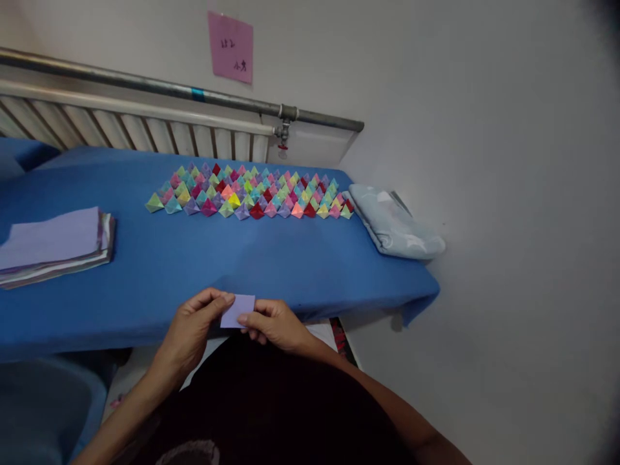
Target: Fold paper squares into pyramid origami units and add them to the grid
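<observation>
Between my two hands, at the near edge of the blue-covered table point(310, 265), is a small lavender square of folded paper point(236, 312). My left hand point(197, 326) pinches its left side, thumb on top. The right side is held by my right hand point(276, 325), its thumb lying on the lower right corner and the fingers beneath. Farther back, many small folded paper pieces point(256, 211) in pink, green, blue, yellow, red and purple stand in tight rows. To the left lies a stack of paper sheets point(53, 239), with lavender on top.
A folded pale blue cloth point(394, 223) lies at the table's right end, by the wall. Behind the table run a white radiator point(159, 135) and a metal pipe point(232, 100). A pink note point(231, 48) hangs above. A blue tub point(48, 410) stands below at left.
</observation>
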Motion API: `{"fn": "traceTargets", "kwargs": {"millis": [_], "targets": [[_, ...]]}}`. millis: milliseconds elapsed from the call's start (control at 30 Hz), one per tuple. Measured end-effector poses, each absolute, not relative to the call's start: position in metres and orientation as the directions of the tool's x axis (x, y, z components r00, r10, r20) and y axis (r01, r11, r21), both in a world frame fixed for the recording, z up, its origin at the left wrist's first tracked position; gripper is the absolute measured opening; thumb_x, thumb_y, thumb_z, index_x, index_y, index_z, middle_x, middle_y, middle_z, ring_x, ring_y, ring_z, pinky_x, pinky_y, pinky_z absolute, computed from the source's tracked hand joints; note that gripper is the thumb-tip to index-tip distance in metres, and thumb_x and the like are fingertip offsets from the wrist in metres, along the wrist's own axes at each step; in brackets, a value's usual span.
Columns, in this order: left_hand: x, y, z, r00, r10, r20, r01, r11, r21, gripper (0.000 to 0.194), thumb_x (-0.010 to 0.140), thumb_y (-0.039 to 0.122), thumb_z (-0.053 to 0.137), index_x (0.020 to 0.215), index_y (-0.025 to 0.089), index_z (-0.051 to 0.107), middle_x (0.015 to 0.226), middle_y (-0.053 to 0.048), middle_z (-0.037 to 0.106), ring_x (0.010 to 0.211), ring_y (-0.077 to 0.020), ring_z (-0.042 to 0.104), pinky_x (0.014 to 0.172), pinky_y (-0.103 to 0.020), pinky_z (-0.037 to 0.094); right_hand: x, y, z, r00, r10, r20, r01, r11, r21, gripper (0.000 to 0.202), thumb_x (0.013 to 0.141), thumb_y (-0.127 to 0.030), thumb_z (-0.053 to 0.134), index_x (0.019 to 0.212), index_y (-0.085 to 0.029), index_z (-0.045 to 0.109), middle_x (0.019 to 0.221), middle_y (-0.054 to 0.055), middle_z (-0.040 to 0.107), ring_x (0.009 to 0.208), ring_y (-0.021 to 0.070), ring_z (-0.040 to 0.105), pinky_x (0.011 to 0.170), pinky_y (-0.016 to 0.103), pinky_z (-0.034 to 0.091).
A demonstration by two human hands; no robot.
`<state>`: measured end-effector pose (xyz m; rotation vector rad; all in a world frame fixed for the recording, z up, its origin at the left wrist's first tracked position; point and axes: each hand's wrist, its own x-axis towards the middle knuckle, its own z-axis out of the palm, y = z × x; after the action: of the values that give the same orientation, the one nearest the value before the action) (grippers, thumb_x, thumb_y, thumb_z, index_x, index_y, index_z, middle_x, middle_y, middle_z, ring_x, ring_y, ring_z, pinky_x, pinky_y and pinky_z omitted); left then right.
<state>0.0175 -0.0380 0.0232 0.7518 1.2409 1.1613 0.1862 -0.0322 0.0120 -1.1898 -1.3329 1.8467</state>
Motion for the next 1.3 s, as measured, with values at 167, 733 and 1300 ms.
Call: {"fn": "traceTargets", "kwargs": {"millis": [167, 733, 1300], "targets": [[0.02, -0.033, 0.025, -0.112, 0.934, -0.339, -0.323, 0.288, 0.902, 0.036, 0.049, 0.041, 0.09, 0.058, 0.017, 0.065, 0.058, 0.003, 0.06, 0.057, -0.0093, 0.049, 0.055, -0.021, 0.04, 0.189, -0.033, 0.016, -0.419, 0.842, -0.34, 0.102, -0.329, -0.939, 0.036, 0.079, -0.05, 0.073, 0.068, -0.019, 0.06, 0.06, -0.005, 0.055, 0.051, 0.006, 0.044, 0.05, 0.021, 0.033], [0.027, 0.01, 0.036, 0.103, 0.927, -0.359, -0.138, 0.371, 0.918, 0.024, 0.05, 0.034, 0.083, 0.055, 0.018, 0.066, 0.054, 0.001, 0.058, 0.049, -0.0096, 0.046, 0.05, -0.024, 0.031, 0.206, -0.013, 0.03, -0.187, 0.979, -0.083, 0.098, -0.066, -0.993, 0.025, 0.078, -0.04, 0.068, 0.095, -0.023, 0.061, 0.084, -0.002, 0.06, 0.076, 0.012, 0.055, 0.068, 0.025, 0.043], [0.035, 0.052, 0.013, 0.176, 0.982, -0.069, 0.496, -0.028, 0.868, 0.023, 0.06, 0.019, 0.076, 0.041, 0.025, 0.064, 0.051, 0.002, 0.053, 0.057, -0.0152, 0.043, 0.059, -0.028, 0.029, 0.202, 0.01, 0.004, -0.278, 0.954, 0.113, 0.674, 0.278, -0.684, 0.011, 0.086, -0.016, 0.053, 0.083, -0.023, 0.061, 0.077, -0.001, 0.062, 0.075, 0.0159, 0.054, 0.077, 0.031, 0.037]]}}
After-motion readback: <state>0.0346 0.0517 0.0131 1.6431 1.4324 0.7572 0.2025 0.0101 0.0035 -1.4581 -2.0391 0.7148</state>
